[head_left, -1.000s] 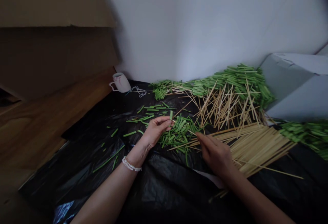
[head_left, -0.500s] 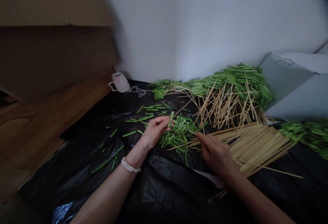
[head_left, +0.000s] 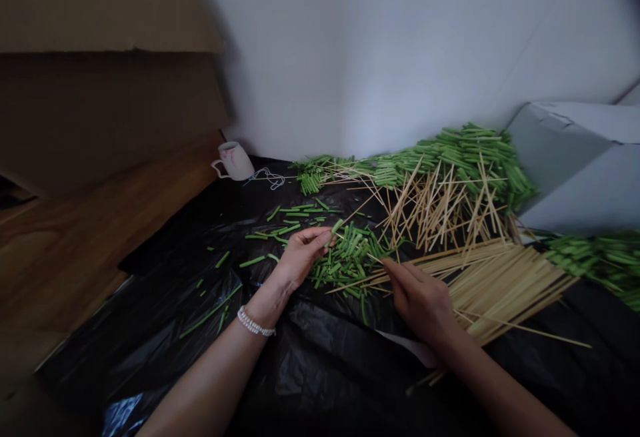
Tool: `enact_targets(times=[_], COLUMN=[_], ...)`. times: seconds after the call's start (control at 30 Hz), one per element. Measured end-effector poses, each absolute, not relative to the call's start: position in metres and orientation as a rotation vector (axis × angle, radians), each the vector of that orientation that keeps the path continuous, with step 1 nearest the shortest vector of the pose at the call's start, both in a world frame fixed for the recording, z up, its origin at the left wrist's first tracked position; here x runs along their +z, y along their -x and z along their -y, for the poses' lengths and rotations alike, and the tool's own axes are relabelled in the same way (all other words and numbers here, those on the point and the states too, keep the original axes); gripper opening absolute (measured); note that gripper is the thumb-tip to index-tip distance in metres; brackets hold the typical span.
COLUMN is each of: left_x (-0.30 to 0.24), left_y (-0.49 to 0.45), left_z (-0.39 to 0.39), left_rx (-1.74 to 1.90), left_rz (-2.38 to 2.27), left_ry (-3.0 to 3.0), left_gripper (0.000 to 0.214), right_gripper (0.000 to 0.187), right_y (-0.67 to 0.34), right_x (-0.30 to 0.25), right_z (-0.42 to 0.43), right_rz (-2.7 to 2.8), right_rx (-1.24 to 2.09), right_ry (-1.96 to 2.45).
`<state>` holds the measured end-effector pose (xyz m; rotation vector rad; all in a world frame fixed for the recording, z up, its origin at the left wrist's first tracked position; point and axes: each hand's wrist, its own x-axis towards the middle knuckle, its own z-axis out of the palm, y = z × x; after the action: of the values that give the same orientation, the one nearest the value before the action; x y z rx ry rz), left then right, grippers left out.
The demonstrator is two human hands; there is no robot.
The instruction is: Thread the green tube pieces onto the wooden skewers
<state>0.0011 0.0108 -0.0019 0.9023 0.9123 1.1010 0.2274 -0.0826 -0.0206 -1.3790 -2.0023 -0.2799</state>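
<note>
Evidently the key line runs between the two hands. The left hand pinches a short green stem piece between thumb and fingers, its long axis leaning so that the far end tips away from the person and rightward. Nearer the person, on the other side, the right hand is closed on a thin wooden skewer, which points leftward and slightly outward, toward the left fingertips. Skewer and piece thus lie roughly crosswise; whether the tip is inside the piece, I cannot tell, as the skewer's middle blends into the greens behind it. The piece lies at the left fingertips, ahead and left of the right hand. Just right of those fingertips, between the hands, is a heap of cut stems. Loose skewers fan out beyond and to the right of the right hand.
</note>
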Motion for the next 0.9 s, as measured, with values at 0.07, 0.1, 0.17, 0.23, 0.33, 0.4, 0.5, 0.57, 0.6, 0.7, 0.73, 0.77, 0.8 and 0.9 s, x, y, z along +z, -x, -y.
enact_targets(times=[0.07, 0.1, 0.17, 0.23, 0.33, 0.4, 0.5, 0.57, 0.6, 0.7, 0.73, 0.77, 0.8, 0.9], left_x=[-0.003, -0.0035, -0.0043, -0.0047, -0.0047, -0.0043, -0.0028, -0.0014, -0.0007, 0.0008, 0.0009, 0.0009, 0.0007, -0.0006], left_y=[-0.0001, 0.0005, 0.0014, 0.0017, 0.0012, 0.0007, 0.0003, 0.0002, 0.0001, -0.0001, -0.0002, -0.0003, -0.0005, -0.0013], left_z=[-0.0116, -0.012, -0.0127, -0.013, -0.0128, -0.0126, -0.0122, -0.0116, -0.0112, -0.0098, -0.0093, -0.0088, -0.0084, -0.0073], left_rx=[1.099, 1.098, 1.093, 1.094, 1.092, 1.085, 1.067, 1.048, 1.038, 1.013, 1.006, 1.0, 0.994, 0.978], left_rz=[-0.912, -0.908, -0.903, -0.903, -0.897, -0.896, -0.914, -0.927, -0.932, -0.935, -0.931, -0.927, -0.924, -0.935], left_ry=[-0.9, -0.899, -0.905, -0.911, -0.916, -0.914, -0.914, -0.909, -0.903, -0.87, -0.858, -0.85, -0.846, -0.848], left_gripper=[0.023, 0.023, 0.021, 0.02, 0.02, 0.02, 0.021, 0.023, 0.024, 0.026, 0.026, 0.027, 0.027, 0.027], right_gripper=[0.03, 0.03, 0.029, 0.03, 0.031, 0.031, 0.029, 0.029, 0.029, 0.029, 0.029, 0.03, 0.03, 0.032], right_y=[-0.2271, -0.2268, -0.2263, -0.2259, -0.2259, -0.2259, -0.2256, -0.2254, -0.2253, -0.2252, -0.2252, -0.2251, -0.225, -0.2239], right_x=[-0.0203, -0.0201, -0.0198, -0.0199, -0.0205, -0.021, -0.0225, -0.0239, -0.0244, -0.0253, -0.0252, -0.025, -0.0247, -0.0241], right_z=[0.0827, 0.0828, 0.083, 0.0833, 0.0835, 0.0837, 0.0841, 0.0844, 0.0845, 0.085, 0.0853, 0.0856, 0.086, 0.0872], right_rz=[2.009, 2.008, 2.005, 2.001, 2.001, 2.0, 1.997, 2.0, 2.005, 2.018, 2.022, 2.024, 2.028, 2.04], right_rx=[-0.273, -0.273, -0.275, -0.266, -0.242, -0.229, -0.207, -0.186, -0.176, -0.159, -0.161, -0.165, -0.168, -0.165], right_ry=[1.37, 1.366, 1.365, 1.37, 1.364, 1.354, 1.344, 1.341, 1.34, 1.321, 1.311, 1.305, 1.301, 1.3])
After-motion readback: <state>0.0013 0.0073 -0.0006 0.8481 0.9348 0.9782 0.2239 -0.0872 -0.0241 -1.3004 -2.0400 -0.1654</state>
